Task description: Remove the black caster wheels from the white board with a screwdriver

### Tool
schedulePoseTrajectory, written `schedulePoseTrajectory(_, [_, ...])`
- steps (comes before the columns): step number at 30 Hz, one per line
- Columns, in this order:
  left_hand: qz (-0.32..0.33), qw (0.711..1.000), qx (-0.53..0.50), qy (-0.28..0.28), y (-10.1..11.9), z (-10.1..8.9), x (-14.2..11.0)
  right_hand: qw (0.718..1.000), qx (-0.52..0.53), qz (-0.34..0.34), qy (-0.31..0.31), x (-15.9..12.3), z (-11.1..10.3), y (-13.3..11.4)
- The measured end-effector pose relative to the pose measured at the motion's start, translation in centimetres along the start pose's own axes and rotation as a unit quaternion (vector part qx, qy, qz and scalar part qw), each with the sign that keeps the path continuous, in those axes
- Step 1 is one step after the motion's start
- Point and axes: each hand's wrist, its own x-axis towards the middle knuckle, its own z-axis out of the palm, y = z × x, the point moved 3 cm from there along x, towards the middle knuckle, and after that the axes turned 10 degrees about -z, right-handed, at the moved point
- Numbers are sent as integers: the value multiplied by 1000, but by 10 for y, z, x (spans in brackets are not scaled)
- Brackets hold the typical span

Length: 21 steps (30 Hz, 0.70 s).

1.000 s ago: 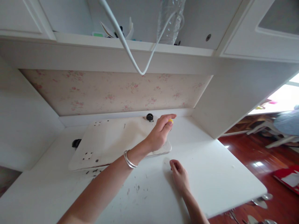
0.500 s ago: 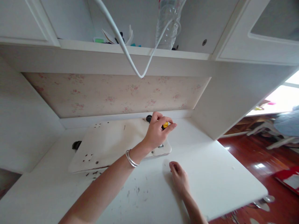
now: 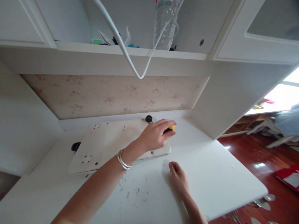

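My left hand (image 3: pixel 153 136), with silver bangles at the wrist, is over the right end of a white board (image 3: pixel 109 140). Its fingers and thumb pinch the yellow-and-black handle of what looks like a short screwdriver (image 3: pixel 172 128); any shaft is hidden behind the hand. The board lies flat on the white desk (image 3: pixel 210 174), with screws and small holes in its face. A black caster (image 3: pixel 149 119) stands at its back edge, another black caster (image 3: pixel 76 146) at its left. My right hand (image 3: pixel 179 178) rests curled on the desk in front of the board; what its fingers hold is hidden.
Dark screws or scraps (image 3: pixel 137 190) are scattered on the desk near the front. A white cable (image 3: pixel 140 77) hangs down from above. On the shelf overhead stands a clear plastic bottle (image 3: pixel 164 28). White side panels (image 3: pixel 217 93) enclose the desk's back.
My left hand has turned over at the wrist, its knuckles lower and the yellow handle swung rightward. More of the back caster shows. My right hand stays in place.
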Motion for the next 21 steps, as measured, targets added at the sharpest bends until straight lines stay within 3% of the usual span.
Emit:
schedulePoseTrajectory(4, [-53,993,43,98,-7,1,2,1000,-4,-6,-1,0,1,1])
schedulePoseTrajectory(6, [-61,991,48,113,-11,5,2,1000,-6,-9,-2,0,1,0])
schedulePoseTrajectory(11, [-43,992,-81,82,-16,16,-1,1000,-7,-13,0,-1,0,-1])
schedulePoseTrajectory(14, [-83,977,-192,27,-17,19,0,1000,-7,-12,1,-1,-1,-2])
schedulePoseTrajectory(17, [-132,970,-202,-6,-17,17,1,1000,-9,-9,-1,0,-1,-3])
schedulePoseTrajectory(21, [-169,965,-200,8,-16,12,-1,1000,-13,-6,-6,-1,0,-3])
